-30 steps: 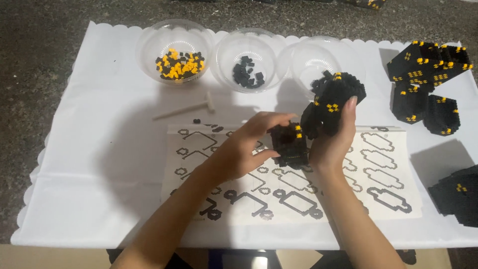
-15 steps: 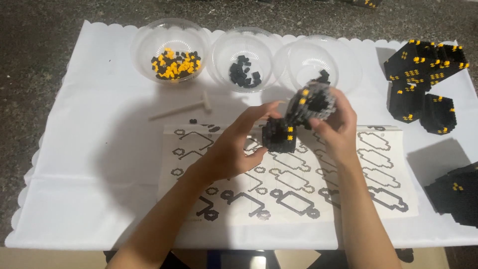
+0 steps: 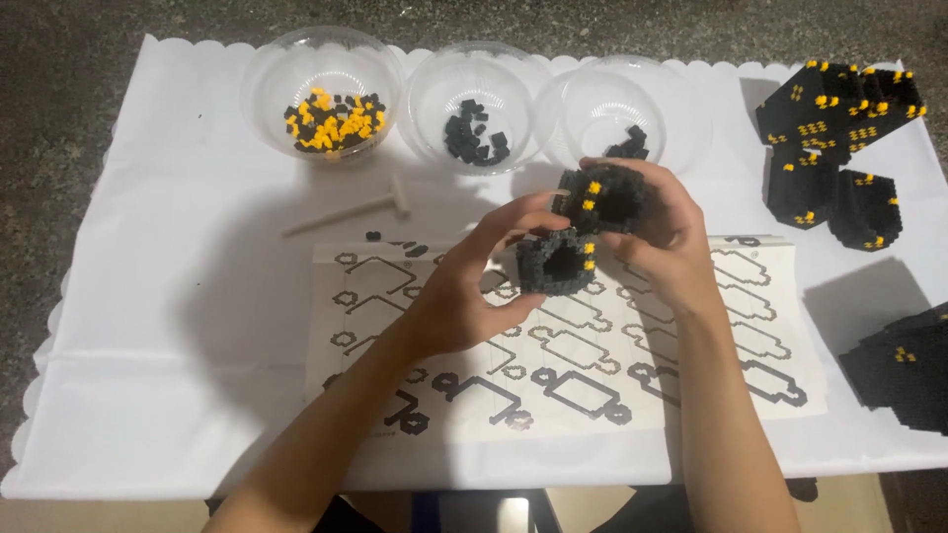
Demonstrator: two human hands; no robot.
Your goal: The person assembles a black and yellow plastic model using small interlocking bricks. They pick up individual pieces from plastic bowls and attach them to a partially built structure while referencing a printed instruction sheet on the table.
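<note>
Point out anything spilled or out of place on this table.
A few loose black pieces lie on the cloth at the top edge of the printed sheet, outside the bowls. Otherwise nothing stands out.

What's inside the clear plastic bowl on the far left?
The clear plastic bowl on the far left holds a heap of small black and orange building bricks; whatever lies beneath the heap is covered.

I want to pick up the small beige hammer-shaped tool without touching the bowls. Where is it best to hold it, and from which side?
Probably grip the hammer-shaped tool at the middle of its long thin handle, coming from above with fingers across it. It lies flat on the white cloth, handle pointing lower-left, head near the bowl of orange and black pieces. The handle end keeps away from the bowls.
</note>
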